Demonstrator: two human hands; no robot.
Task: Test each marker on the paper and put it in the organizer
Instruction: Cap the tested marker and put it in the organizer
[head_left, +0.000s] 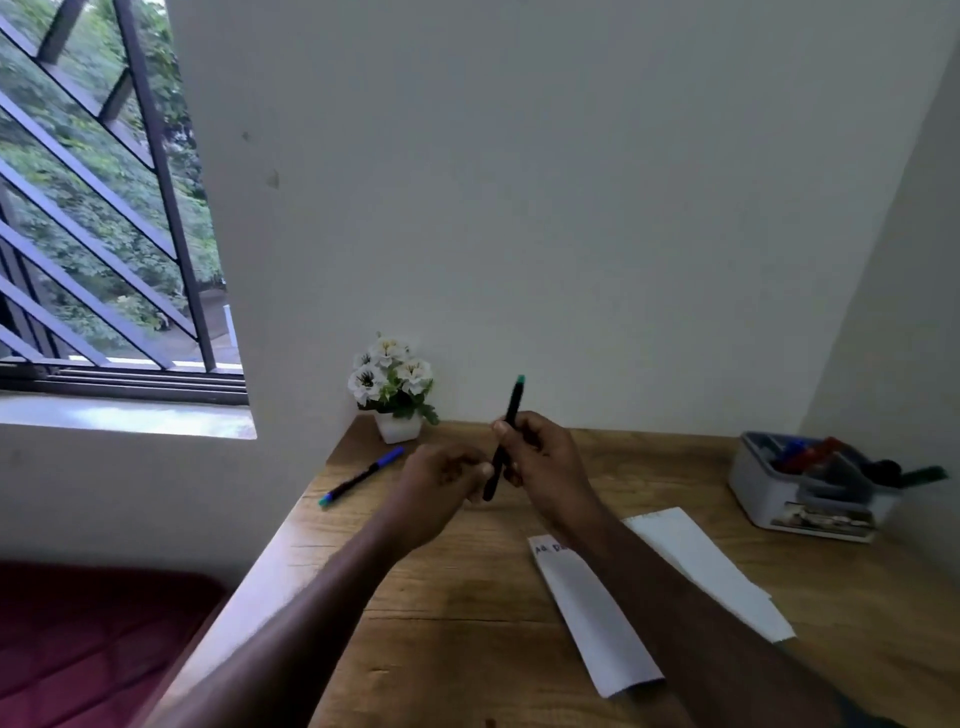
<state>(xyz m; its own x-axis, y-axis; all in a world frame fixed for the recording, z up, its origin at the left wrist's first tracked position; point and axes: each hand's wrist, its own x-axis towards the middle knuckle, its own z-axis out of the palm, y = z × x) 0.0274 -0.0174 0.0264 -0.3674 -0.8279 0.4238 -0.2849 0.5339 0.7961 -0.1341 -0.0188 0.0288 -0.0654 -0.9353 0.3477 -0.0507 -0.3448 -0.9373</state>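
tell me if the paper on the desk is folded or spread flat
Folded: the paper rises to a crease running under the right forearm, its two halves sloping down onto the desk.

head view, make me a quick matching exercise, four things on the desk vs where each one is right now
Things:
1. black marker with green end
2. blue-capped marker
3. flower pot
4. organizer

Places:
A. back corner of the desk by the wall
B. lying flat on the desk's left side
C. far right of the desk, markers inside
D. held above the desk in the right hand

Pairs: 1-D, 2-B, 3-A, 4-C
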